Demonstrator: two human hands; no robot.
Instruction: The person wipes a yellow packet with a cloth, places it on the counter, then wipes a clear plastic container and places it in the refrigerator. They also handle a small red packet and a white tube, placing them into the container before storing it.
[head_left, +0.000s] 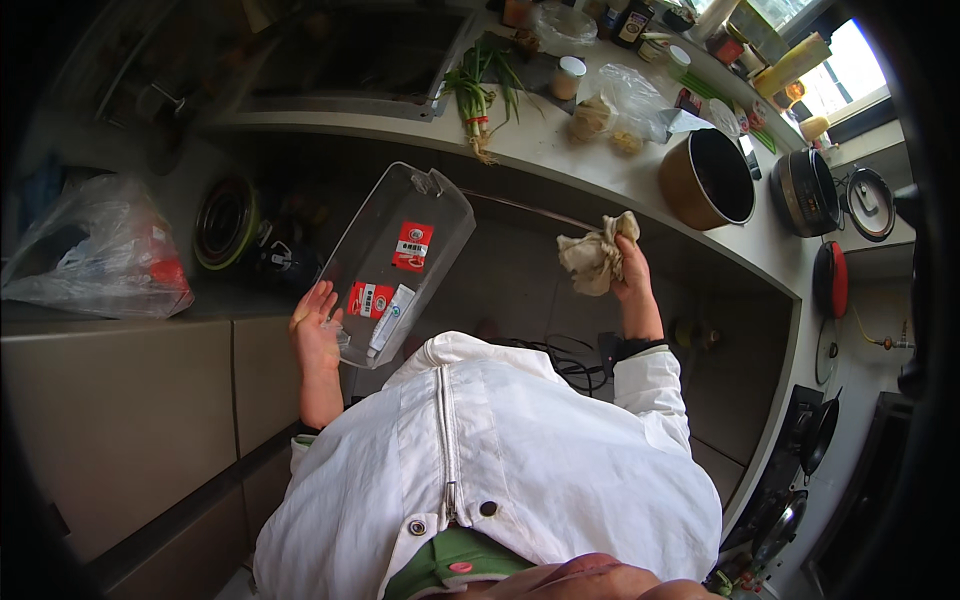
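My left hand grips the near left end of a clear plastic bin, which is held tilted above the floor. Inside it lie two red-and-white packets, one farther up and one lower down. A white tube rests beside the lower packet. Both packets bear writing. Off to the right, my right hand clutches a crumpled, stained beige cloth, apart from the bin.
Spring onions, a lidded jar and a brown inner pot stand along the white counter. A plastic bag sits at left. Black cables lie on the floor. Pans are at lower right.
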